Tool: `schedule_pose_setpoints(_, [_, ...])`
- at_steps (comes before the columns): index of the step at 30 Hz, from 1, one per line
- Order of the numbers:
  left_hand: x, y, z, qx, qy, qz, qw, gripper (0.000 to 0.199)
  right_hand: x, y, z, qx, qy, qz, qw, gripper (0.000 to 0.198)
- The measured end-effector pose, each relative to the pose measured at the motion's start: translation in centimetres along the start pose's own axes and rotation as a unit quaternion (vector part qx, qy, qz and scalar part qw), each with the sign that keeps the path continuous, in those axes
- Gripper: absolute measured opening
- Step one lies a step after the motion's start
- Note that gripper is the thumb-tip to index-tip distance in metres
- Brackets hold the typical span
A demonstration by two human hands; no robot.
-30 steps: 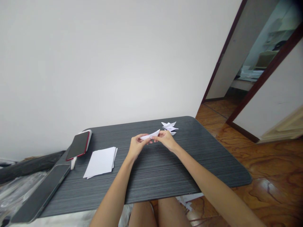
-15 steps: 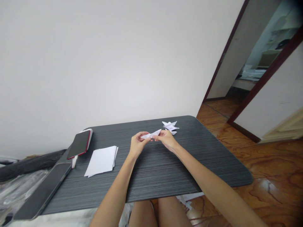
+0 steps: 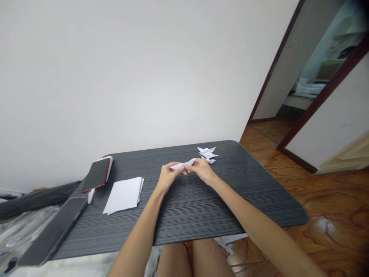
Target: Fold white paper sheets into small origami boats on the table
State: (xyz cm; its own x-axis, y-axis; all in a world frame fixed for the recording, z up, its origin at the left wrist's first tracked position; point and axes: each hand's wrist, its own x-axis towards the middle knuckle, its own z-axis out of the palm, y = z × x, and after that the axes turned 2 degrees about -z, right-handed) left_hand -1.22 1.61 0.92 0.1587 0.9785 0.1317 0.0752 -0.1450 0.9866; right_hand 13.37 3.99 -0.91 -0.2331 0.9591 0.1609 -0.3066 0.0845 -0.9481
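Note:
Between my two hands, a little above the dark table (image 3: 184, 215), is a small folded white paper boat (image 3: 183, 164), its pointed ends spread to either side. My left hand (image 3: 169, 174) pinches its left end between thumb and fingers. On the other end, the thumb and fingers of my right hand (image 3: 201, 169) are closed. Parts of the paper are hidden behind my fingers. Just beyond my right hand lie several folded white paper shapes (image 3: 208, 154) with pointed tips, close together.
A stack of white paper sheets (image 3: 123, 195) lies left of my hands. Farther left, a red-edged tablet (image 3: 97, 175) rests on a white object. A dark flat device (image 3: 54, 231) sits along the table's left edge. The white wall (image 3: 173, 77) rises behind the table.
Both hands keep their grip on the folded paper. It has tilted slightly, and my left fingers have shifted a little; the things on the table stay put.

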Motion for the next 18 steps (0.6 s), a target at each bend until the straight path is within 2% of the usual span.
schedule_pose_setpoints(5, [-0.09,0.09,0.05,0.015,0.022,0.016,1.000,0.026,-0.01,0.00,-0.26,-0.004,-0.032,0.010,0.999,0.019])
schedule_pose_setpoints(8, [0.02,-0.21,0.01,-0.028,0.012,-0.011,0.999,0.026,-0.05,-0.20,-0.41,0.005,-0.045,0.031,0.998,0.019])
schedule_pose_setpoints(12, [0.21,-0.72,-0.21,-0.078,-0.014,-0.056,0.995,0.025,-0.18,-0.63,-0.31,0.015,-0.025,0.057,0.998,0.020])
schedule_pose_setpoints(15, [0.26,-0.78,-0.42,-0.069,-0.030,-0.091,0.993,0.025,-0.24,-0.79,-0.20,0.022,-0.016,0.069,0.997,0.019])
schedule_pose_setpoints(18, [0.21,-0.59,-0.45,-0.042,-0.026,-0.086,0.995,0.026,-0.24,-0.71,-0.16,0.031,-0.013,0.079,0.996,0.019])
